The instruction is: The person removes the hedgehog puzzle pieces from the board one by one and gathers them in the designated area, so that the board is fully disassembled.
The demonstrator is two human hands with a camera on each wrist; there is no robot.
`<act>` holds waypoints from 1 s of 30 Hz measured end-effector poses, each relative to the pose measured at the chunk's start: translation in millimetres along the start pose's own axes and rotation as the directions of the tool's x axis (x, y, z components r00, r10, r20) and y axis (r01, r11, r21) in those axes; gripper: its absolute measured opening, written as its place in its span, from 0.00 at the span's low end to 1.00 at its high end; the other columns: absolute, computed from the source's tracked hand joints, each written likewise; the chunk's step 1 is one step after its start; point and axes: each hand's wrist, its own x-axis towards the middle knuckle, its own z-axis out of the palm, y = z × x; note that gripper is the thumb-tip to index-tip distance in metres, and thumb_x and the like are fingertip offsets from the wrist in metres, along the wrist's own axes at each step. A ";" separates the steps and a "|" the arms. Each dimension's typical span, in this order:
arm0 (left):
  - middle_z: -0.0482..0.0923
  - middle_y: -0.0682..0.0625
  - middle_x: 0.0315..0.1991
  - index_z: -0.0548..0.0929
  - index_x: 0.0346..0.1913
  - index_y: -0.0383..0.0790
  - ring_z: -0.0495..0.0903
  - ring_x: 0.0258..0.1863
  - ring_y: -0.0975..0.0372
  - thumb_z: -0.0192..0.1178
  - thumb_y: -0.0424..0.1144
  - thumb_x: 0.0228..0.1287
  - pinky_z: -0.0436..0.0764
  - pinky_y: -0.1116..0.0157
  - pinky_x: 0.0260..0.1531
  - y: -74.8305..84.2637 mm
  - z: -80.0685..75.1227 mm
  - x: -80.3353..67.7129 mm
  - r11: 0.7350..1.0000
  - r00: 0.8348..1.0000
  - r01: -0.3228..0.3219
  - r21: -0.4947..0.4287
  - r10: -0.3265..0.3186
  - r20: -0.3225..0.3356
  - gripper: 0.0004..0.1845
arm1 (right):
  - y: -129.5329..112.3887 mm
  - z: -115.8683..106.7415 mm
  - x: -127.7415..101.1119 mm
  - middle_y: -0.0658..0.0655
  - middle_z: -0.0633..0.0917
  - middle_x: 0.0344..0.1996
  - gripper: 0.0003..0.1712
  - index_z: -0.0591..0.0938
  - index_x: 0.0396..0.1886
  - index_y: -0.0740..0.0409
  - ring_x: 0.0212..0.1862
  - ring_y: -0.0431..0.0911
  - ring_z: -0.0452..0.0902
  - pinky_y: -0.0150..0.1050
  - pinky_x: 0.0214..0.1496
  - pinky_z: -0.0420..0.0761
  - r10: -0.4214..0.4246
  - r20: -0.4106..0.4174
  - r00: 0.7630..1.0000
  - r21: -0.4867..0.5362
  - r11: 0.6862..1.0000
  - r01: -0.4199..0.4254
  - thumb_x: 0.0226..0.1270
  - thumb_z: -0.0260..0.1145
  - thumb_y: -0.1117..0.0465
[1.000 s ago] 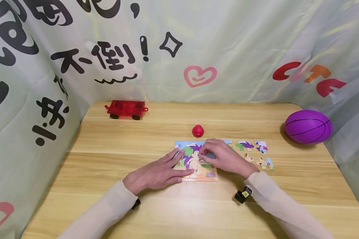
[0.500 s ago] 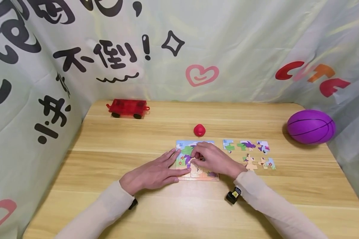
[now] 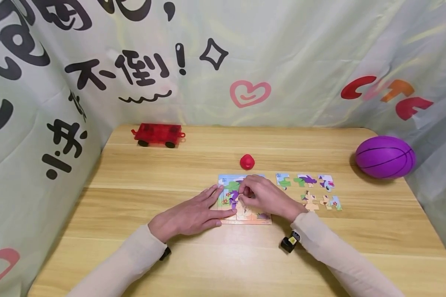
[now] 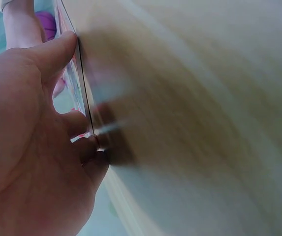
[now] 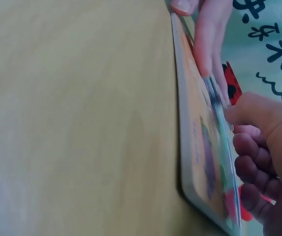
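A puzzle board (image 3: 241, 222) with a blue top edge and an orange bottom edge lies on the table, its cartoon picture partly hidden by both hands. My left hand (image 3: 191, 213) rests on the board's left side, fingers stretched and thumb toward its middle. In the left wrist view the left hand (image 4: 37, 132) meets the board's edge. Over the board's centre my right hand (image 3: 265, 196) has thumb and index finger together, pinching a puzzle piece mostly hidden by the fingers. The right wrist view shows the right hand (image 5: 273, 142) low over the board (image 5: 192, 132), its other fingers curled.
Right of the board lie several loose puzzle pieces (image 3: 307, 180) in two rows. A small red object (image 3: 247, 162) stands behind the board. A red toy wagon (image 3: 158, 134) is at the back left, a purple ball (image 3: 385, 157) at the back right. Printed curtains surround the table.
My right hand has moved left and slightly forward over the board, uncovering the nearest loose piece. In the last half second it has barely shifted. The left hand stays on the board.
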 end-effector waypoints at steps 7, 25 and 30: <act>0.41 0.32 0.89 0.67 0.84 0.67 0.42 0.90 0.38 0.51 0.51 0.88 0.56 0.44 0.87 -1.1 -0.2 -0.5 1.000 1.000 -0.002 -0.017 0.002 -0.002 0.27 | 8.8 -15.3 -16.4 0.43 0.84 0.38 0.04 0.87 0.43 0.48 0.41 0.39 0.78 0.34 0.45 0.85 0.045 -0.021 0.999 0.024 0.999 -0.045 0.74 0.74 0.61; 0.42 0.31 0.89 0.69 0.84 0.64 0.42 0.90 0.38 0.51 0.50 0.89 0.55 0.43 0.87 -1.8 0.9 -2.7 0.999 1.000 -0.019 -0.030 0.019 -0.023 0.27 | 56.4 -59.3 -86.1 0.41 0.82 0.35 0.11 0.86 0.41 0.46 0.38 0.37 0.76 0.33 0.39 0.82 0.051 -0.157 0.986 -0.065 0.996 -0.062 0.70 0.78 0.66; 0.42 0.31 0.89 0.69 0.84 0.64 0.43 0.90 0.38 0.50 0.49 0.89 0.55 0.43 0.87 -1.5 1.4 -2.4 0.999 1.000 -0.019 -0.029 0.018 -0.024 0.27 | 68.0 -71.7 -102.8 0.39 0.81 0.34 0.15 0.86 0.40 0.46 0.36 0.37 0.77 0.31 0.37 0.81 0.027 -0.203 0.979 -0.077 0.996 -0.043 0.66 0.79 0.70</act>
